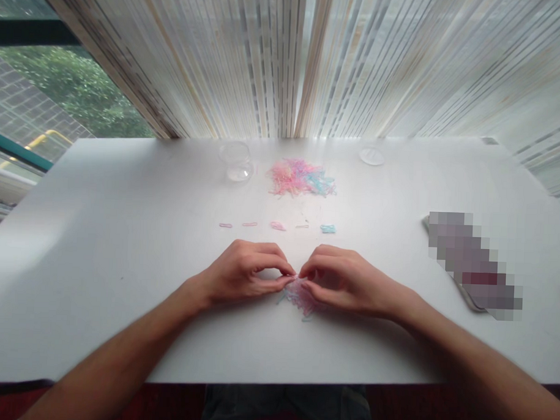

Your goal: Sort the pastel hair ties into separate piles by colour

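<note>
Left hand pinches pink strand; right hand close; table edge apart.

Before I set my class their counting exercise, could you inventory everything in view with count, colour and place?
Table: one, white, centre.
Loose pile: one, pink, purple, blue, far middle; pieces uncountable.
Small groups: five, pinks, pale, blue, in a row before the pile.
Near heap: one, pink and blue, beneath the hands.
Clear round pieces: two, far left.
Pale disc: one, far right.
Flat object: one, masked, right.
Curtain: patterned, pale, behind; panel count unclear.
Window: dark-framed, left; greenery, grey bricks, yellow rail outside.
Floor: dark red, below.
Legs: dark-clothed, below.
Left hand, right hand: bare, centre, above the heap.
</note>
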`<state>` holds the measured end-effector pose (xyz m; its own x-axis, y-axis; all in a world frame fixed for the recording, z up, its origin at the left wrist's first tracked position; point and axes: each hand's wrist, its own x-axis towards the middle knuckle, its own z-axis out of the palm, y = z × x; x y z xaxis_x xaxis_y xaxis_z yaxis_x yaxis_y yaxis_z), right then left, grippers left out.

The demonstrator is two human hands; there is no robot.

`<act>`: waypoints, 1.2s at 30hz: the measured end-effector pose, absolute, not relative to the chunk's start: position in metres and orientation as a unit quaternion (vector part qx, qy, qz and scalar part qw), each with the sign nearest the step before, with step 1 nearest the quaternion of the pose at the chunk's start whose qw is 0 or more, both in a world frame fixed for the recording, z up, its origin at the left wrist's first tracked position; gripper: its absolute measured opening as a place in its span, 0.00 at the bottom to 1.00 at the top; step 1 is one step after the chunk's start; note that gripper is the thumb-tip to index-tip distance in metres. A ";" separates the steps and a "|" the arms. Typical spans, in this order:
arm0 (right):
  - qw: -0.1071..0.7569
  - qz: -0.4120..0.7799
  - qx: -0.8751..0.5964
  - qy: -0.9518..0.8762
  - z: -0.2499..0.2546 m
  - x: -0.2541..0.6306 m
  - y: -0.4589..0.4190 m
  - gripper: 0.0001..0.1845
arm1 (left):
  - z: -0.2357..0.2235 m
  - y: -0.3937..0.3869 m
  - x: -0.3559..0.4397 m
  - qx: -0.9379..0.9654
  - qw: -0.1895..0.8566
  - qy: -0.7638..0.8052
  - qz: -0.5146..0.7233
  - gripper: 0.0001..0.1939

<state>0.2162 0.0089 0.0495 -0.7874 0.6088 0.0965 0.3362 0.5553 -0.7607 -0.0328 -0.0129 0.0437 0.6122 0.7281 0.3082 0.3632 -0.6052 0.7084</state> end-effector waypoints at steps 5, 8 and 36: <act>0.167 0.386 -0.261 -0.869 0.049 0.217 0.010 0.05 | 0.044 -0.012 -0.033 0.838 0.311 0.322 0.311 0.03; 0.172 0.383 -0.260 -0.870 0.050 0.218 0.010 0.06 | 0.045 -0.013 -0.032 0.837 0.310 0.323 0.313 0.03; 0.195 0.275 -0.257 -0.906 0.043 0.221 0.017 0.10 | 0.068 0.024 -0.148 0.712 0.226 0.636 0.194 0.14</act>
